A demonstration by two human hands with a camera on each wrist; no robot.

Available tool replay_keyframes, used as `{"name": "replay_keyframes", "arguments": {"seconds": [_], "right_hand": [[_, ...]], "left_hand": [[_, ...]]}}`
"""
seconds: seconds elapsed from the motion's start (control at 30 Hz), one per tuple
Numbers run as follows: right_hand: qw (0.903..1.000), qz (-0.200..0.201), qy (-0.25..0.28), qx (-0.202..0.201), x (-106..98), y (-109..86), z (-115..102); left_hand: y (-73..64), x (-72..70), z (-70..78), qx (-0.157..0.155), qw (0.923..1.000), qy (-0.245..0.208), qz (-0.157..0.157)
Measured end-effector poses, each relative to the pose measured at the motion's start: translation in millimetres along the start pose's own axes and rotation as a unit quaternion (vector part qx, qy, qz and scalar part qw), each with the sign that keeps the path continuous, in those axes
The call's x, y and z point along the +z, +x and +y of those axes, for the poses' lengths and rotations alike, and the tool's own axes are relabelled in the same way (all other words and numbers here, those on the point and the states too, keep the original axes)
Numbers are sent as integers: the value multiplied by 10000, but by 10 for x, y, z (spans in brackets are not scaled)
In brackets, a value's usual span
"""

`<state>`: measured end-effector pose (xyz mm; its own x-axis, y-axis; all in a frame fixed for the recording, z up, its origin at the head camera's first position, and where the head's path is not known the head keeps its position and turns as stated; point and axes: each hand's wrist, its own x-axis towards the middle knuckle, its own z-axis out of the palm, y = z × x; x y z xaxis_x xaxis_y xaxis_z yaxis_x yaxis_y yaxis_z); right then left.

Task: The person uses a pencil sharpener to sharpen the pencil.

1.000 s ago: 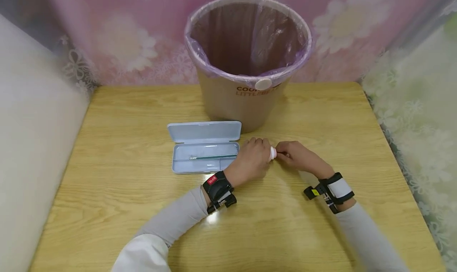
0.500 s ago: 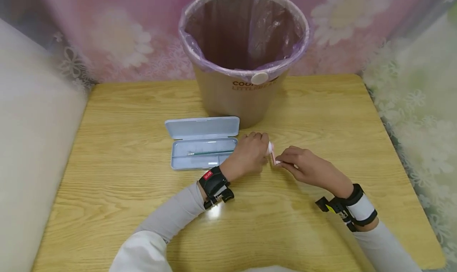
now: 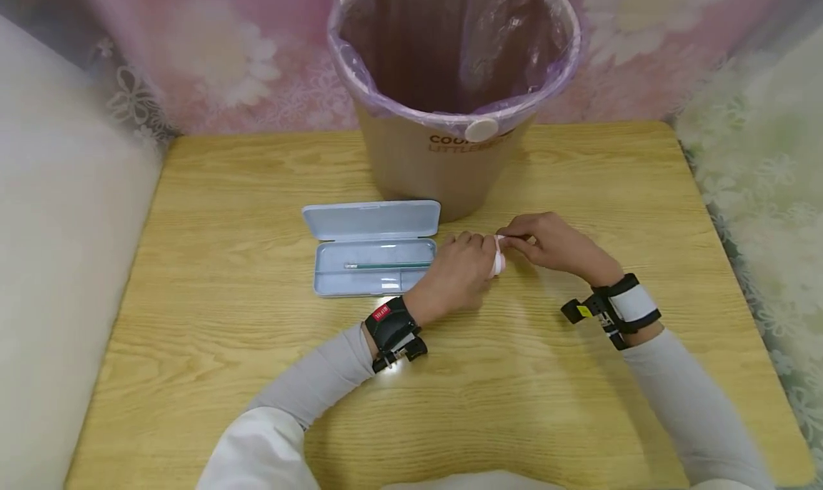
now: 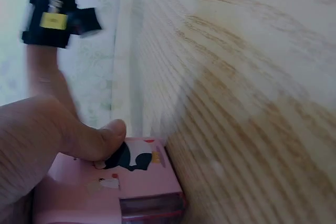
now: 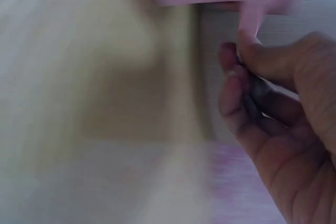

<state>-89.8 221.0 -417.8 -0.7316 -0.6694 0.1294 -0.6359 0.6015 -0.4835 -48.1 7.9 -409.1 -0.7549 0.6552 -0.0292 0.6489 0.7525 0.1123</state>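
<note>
My left hand [image 3: 456, 272] grips a pink, box-shaped pencil sharpener [image 4: 79, 198] on the table. In the left wrist view its printed side and a dark clear panel show beside my thumb. The fingertips of my right hand [image 3: 556, 243] pinch the end of its crank [image 5: 252, 19], which points away from me. A green pencil [image 3: 386, 266], eraser end to the left, lies level across the open pale blue pencil case [image 3: 371, 222]. Its right end disappears behind my left hand, so I cannot tell whether it enters the sharpener.
Behind the case stands a tall brown bin [image 3: 437, 168] with a purple-tinted liner over its rim. Floral cloth hangs behind and to the right of the wooden table [image 3: 212, 261]. A pale wall [image 3: 64, 226] rises at the left.
My right hand has swung the crank round, from low and near me half a second ago to the far side now. The left hand stays on the sharpener. The pencil's tilt has shifted slightly.
</note>
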Motion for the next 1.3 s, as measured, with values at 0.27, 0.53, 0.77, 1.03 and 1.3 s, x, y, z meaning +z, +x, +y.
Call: {"name": "replay_keyframes", "arguments": {"seconds": [0.27,0.53,0.77,1.03,1.3], "right_hand": [[9999,38,-153,-17,256,-96,45],[9994,39,-306,-129,314,-233,-64],[9974,381,-81,-600,357,-573,-385],[9934,371,-475,-971,207,-496,-570],[9911,899,-694,-700,-146,-316,-522]], "left_hand": [[6,-18,4,-59,9998,112,-148],[26,-12,25,-2,9999,145,-28],[33,-20,-15,72,9995,289,-97],[-44,10,-29,-208,9997,63,-73],[-34,-12,47,148,9985,493,205]]}}
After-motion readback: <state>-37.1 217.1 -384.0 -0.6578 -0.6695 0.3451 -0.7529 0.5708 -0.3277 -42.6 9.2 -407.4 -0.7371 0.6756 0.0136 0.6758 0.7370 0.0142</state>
